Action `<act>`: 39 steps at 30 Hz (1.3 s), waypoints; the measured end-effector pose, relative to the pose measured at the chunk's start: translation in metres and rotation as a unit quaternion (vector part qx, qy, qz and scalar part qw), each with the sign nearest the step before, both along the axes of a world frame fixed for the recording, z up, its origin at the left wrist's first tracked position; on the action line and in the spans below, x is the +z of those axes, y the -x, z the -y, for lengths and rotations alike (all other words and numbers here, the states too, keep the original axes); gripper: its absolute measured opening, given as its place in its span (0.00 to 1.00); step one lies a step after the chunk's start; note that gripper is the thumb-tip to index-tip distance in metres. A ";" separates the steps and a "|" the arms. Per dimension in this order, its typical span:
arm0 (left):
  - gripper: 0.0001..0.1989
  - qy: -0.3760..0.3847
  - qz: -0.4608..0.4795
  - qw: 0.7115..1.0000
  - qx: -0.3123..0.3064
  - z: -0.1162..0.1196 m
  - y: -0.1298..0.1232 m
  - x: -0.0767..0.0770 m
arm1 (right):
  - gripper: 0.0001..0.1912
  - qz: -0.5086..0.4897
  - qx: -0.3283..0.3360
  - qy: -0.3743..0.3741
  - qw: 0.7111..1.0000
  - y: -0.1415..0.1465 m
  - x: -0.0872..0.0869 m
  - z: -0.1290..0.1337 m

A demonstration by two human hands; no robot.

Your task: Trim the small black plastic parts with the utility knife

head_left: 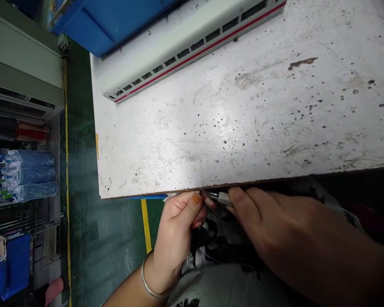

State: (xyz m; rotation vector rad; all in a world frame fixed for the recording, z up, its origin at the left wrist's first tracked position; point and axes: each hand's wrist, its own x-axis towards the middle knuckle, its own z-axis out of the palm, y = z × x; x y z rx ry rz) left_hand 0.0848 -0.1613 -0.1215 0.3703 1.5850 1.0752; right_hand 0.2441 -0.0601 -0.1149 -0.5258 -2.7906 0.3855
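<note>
Left hand (175,230) and right hand (268,221) close together, apparently pinching a small metal-and-white part (222,198); seems light, stiff, best held at its white end.

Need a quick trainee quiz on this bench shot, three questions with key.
1. Which hand wears the metal bangle?
2. True or false: the right hand lies flat on top of the white workbench.
3. What colour is the stripe along the white train model?

Key: 1. The left hand. 2. False. 3. Red.
</note>
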 end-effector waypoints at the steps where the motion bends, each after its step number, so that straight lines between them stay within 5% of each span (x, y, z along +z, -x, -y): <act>1: 0.18 0.001 -0.001 1.000 0.002 0.000 0.000 0.000 | 0.19 -0.002 0.002 -0.001 1.000 0.000 0.001 0.000; 10: 0.18 -0.010 0.010 1.000 0.026 -0.002 -0.002 0.000 | 0.21 -0.002 0.018 -0.013 1.000 0.000 0.002 -0.001; 18: 0.18 -0.017 0.045 0.999 0.021 -0.002 0.001 0.000 | 0.11 -0.008 0.038 0.029 0.999 -0.002 -0.001 -0.007; 39: 0.21 -0.010 0.018 1.000 0.013 -0.001 0.001 -0.004 | 0.12 0.029 0.068 0.084 0.994 -0.006 -0.006 -0.013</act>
